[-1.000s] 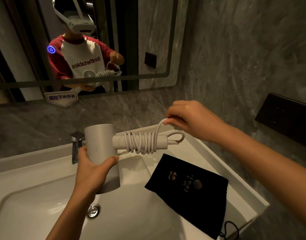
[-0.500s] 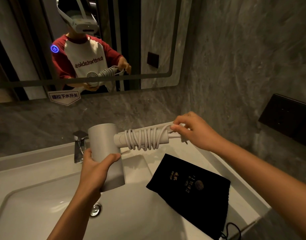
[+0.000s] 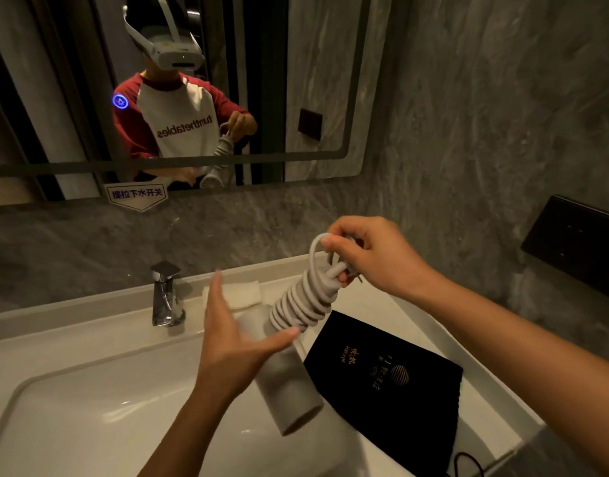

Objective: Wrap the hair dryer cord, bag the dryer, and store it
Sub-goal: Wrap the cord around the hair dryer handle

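The white hair dryer (image 3: 291, 390) hangs tilted over the sink, barrel down and handle up. Its cord (image 3: 303, 304) is coiled in many turns around the handle. My right hand (image 3: 375, 259) pinches the top of the handle together with the last cord loop and the plug end. My left hand (image 3: 234, 339) is spread in front of the barrel, fingers apart, thumb near the barrel and not gripping it. A black drawstring bag (image 3: 392, 383) with gold print lies flat on the counter at the right of the basin, below the dryer.
The white sink basin (image 3: 89, 407) fills the lower left, with a chrome faucet (image 3: 165, 297) behind it. A folded white cloth (image 3: 243, 294) lies on the back ledge. A black wall panel (image 3: 578, 242) is at right. A mirror (image 3: 330, 80) hangs above.
My left hand has let go of the barrel and opened. My right hand has lifted the handle end, so the dryer swung from level to hanging with its barrel down.
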